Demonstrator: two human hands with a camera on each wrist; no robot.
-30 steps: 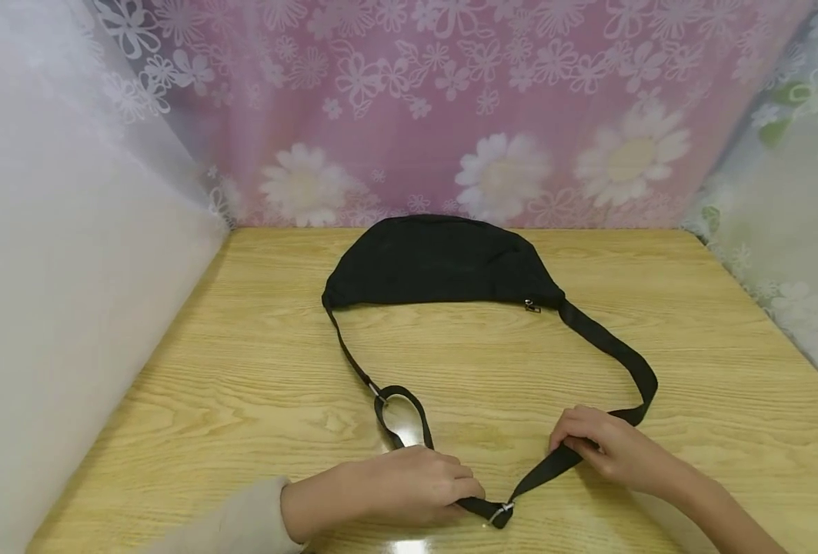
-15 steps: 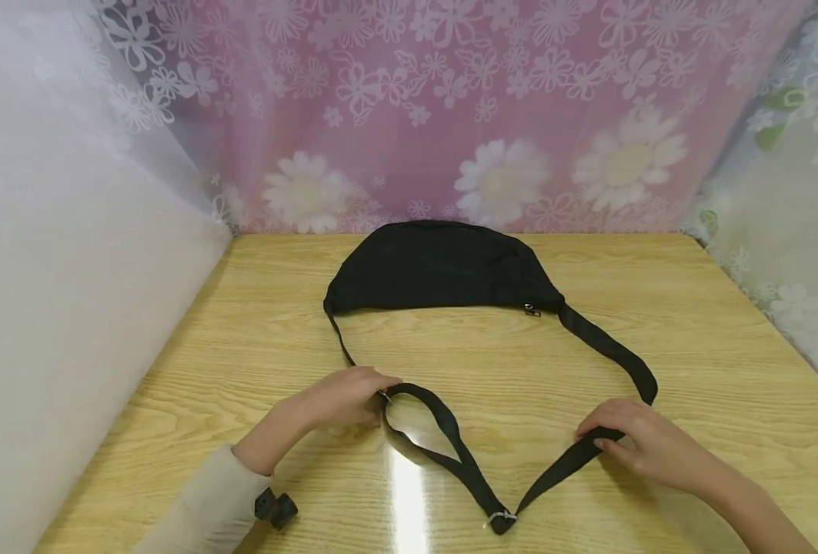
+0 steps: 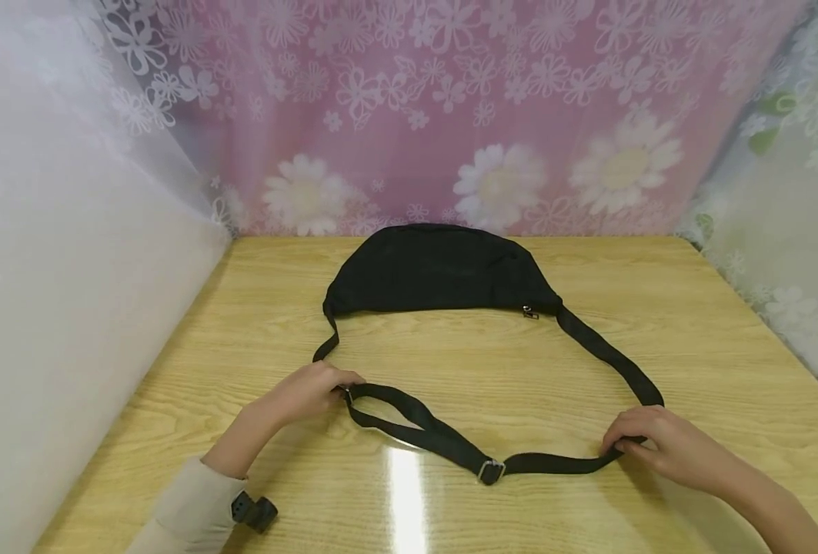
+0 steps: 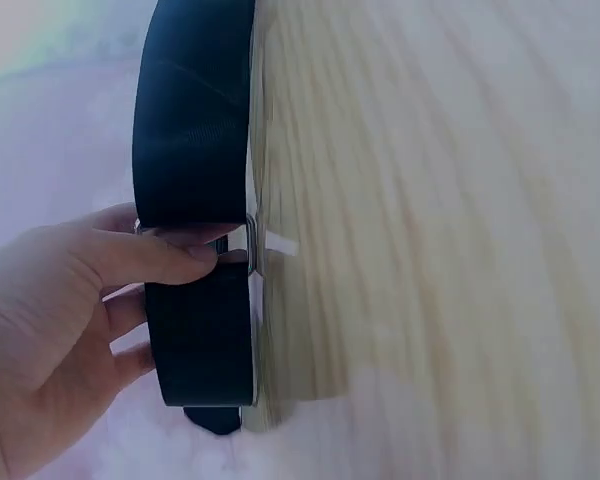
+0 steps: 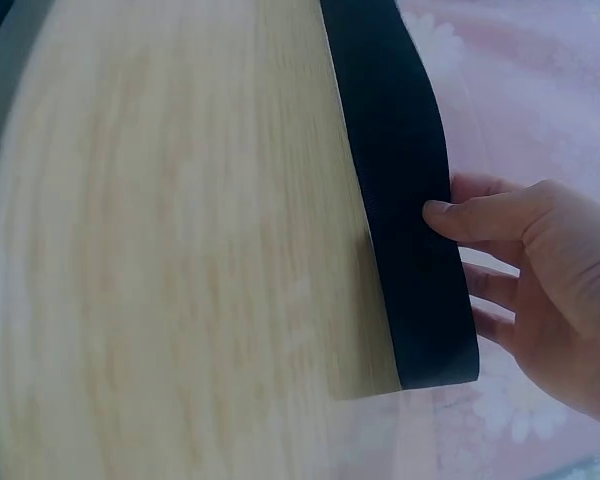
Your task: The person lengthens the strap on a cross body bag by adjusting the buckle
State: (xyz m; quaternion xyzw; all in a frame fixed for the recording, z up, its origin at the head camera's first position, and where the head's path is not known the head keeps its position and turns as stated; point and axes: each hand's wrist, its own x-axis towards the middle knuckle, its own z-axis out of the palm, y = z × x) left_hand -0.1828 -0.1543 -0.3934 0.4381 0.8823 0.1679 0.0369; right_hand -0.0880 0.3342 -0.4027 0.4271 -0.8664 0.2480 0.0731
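A black waist bag [image 3: 443, 269] lies flat at the back of the table, its zipper pull [image 3: 530, 312] at the lower right corner. Its black strap [image 3: 561, 464] loops toward the front. My left hand [image 3: 310, 391] pinches the strap at the metal ring [image 4: 252, 245], where a doubled loop of webbing [image 3: 398, 400] begins. Thumb and fingers sit right at that ring in the left wrist view. My right hand [image 3: 658, 438] pinches the strap's right side, thumb on its flat face in the right wrist view. Between the hands sits a metal slider buckle [image 3: 492, 471].
The wood-grain table [image 3: 242, 323] carries the bag. A pink flowered curtain [image 3: 409, 115] hangs behind it, with a white sheet [image 3: 83, 231] at the left and a flowered sheet [image 3: 796, 231] at the right. A small black device [image 3: 255, 512] sits at the left cuff.
My left hand left the strap's front part, moved up and left to the ring, then pulled it further left. My right hand slid right. The strap between them straightened and the buckle rose.
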